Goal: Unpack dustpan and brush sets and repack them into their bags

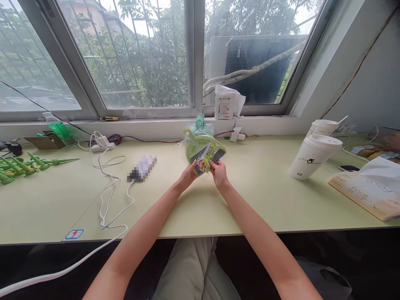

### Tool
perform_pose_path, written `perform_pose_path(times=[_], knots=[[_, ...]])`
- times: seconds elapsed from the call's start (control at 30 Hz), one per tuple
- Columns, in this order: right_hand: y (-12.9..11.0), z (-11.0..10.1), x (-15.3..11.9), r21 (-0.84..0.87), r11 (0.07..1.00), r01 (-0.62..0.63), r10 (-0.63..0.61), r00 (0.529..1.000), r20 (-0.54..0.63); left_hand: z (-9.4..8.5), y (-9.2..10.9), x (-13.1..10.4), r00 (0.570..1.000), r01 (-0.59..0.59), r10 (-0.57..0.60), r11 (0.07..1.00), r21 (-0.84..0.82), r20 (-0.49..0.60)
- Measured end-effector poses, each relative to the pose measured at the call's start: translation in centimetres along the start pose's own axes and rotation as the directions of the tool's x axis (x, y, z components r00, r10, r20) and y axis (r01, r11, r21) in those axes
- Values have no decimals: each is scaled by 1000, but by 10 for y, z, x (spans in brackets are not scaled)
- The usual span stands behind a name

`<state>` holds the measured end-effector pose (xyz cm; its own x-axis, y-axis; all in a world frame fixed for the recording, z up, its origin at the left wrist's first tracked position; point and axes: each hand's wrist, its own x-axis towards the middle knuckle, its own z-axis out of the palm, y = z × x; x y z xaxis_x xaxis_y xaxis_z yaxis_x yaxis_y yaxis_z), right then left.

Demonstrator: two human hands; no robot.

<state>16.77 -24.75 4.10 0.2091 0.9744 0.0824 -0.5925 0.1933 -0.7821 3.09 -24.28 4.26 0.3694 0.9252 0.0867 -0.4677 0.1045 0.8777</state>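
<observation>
A small green dustpan and brush set (196, 146) in clear plastic wrap is held above the middle of the table, its handles pointing toward the window. A yellow-green printed label (206, 157) crosses the grey bristles. My left hand (188, 175) grips the lower left edge, with the thumb on top. On the lower right, my right hand (219, 171) pinches the bristle end beside the label. The fingers under the set are hidden.
A phone-like blurred object (142, 168) with a white cable lies left. Green plastic spikes (23, 166) are far left. Paper cups (315, 156) and a tissue pack (368, 189) stand right. A white package (227, 103) sits on the sill (150, 127).
</observation>
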Motion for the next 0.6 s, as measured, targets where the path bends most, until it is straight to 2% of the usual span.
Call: perform_pose_path(times=[0.2, 0.33, 0.47, 0.6], knots=[[5, 3, -3, 22, 1000, 7, -6, 999, -40, 2, -1, -1, 997, -70, 71, 991, 113, -2], [5, 4, -2, 21, 999, -36, 38, 998, -57, 2, -2, 1, 988, -113, 130, 974, 197, -78], [2, 3, 0, -3, 995, -95, 95, 995, 23, 0, -2, 3, 969, -122, 163, 969, 213, -185], [-1, 1, -1, -28, 993, -111, 113, 988, 103, -2, -3, 4, 960, -126, 179, 963, 240, -214]])
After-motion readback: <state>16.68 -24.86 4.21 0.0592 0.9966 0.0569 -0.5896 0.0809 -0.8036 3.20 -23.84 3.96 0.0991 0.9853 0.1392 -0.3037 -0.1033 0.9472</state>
